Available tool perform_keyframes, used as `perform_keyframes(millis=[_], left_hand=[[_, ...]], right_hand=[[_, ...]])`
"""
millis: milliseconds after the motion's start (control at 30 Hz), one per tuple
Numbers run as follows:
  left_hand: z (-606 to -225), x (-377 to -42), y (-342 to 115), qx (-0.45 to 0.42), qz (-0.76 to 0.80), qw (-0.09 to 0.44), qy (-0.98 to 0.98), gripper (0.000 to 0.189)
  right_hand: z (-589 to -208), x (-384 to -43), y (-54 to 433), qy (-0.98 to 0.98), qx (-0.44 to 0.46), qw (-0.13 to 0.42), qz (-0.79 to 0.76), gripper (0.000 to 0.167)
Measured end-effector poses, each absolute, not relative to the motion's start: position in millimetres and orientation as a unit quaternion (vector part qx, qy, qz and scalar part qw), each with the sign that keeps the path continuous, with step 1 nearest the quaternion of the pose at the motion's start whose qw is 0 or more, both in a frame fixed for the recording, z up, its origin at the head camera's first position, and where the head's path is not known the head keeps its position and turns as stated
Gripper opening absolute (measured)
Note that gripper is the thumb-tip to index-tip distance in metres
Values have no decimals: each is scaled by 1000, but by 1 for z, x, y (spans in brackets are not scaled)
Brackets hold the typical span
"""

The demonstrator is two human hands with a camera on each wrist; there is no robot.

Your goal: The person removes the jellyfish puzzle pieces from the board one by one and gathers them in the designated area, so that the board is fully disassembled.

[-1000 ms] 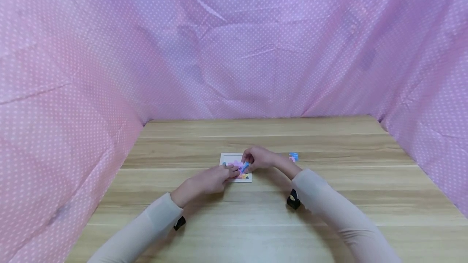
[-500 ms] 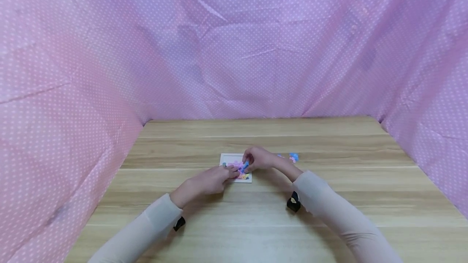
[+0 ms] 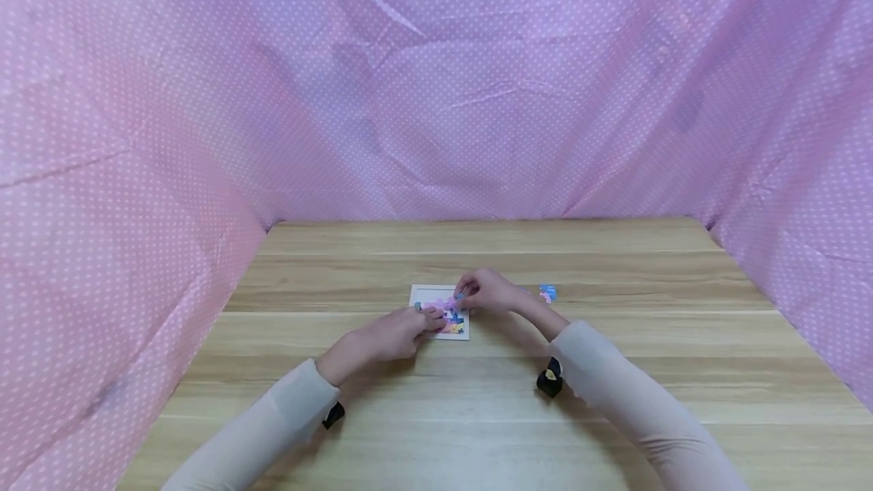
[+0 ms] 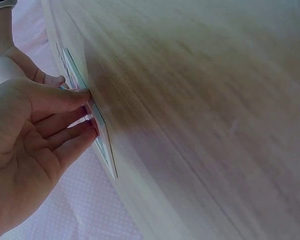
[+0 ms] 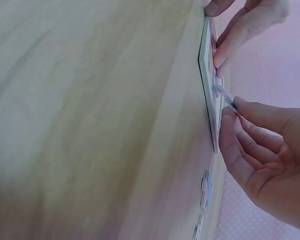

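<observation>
A small jigsaw puzzle in a white-rimmed tray [image 3: 424,291] lies on the table, its picture partly filled with pink, blue and yellow pieces. My left hand [image 3: 394,334] rests on its left part, extended fingers pressing the pieces down. In the left wrist view the left thumb [image 4: 72,99] touches the tray's near edge. At the tray's right side, my right hand [image 3: 489,291] pinches a puzzle piece [image 5: 227,96] between thumb and index finger. That piece is tilted, with its lower end at the picture's surface.
A loose blue-and-pink puzzle piece [image 3: 548,293] lies right of the tray. Another loose piece [image 5: 206,190], mostly hidden by the right wrist in the head view, lies nearer the tray. Black wrist cameras hang under both sleeves. Pink dotted cloth [image 3: 477,135] stands behind the wooden table [image 3: 382,248].
My right hand has shifted slightly up and away, with the pinched piece now less visible and more of the tray's picture uncovered. My left hand has stayed in place.
</observation>
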State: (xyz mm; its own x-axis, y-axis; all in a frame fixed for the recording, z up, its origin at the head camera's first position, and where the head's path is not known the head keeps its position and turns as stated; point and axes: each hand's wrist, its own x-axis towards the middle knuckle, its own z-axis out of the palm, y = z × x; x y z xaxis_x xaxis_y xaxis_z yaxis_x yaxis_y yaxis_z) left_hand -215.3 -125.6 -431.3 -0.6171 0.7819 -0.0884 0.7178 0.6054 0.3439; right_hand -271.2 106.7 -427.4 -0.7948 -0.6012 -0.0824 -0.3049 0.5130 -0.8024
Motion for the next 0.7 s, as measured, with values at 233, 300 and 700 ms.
perform_keyframes(millis=[233, 300, 700], left_hand=[[-431, -216, -127, 424, 150, 118, 886, 43], [-431, -217, -127, 426, 155, 117, 884, 40], [-428, -214, -127, 422, 105, 128, 891, 39]], right_hand=[[-429, -272, 128, 848, -272, 166, -425, 9], [-429, -271, 135, 849, -272, 160, -424, 11], [-427, -264, 177, 850, -266, 147, -431, 14]])
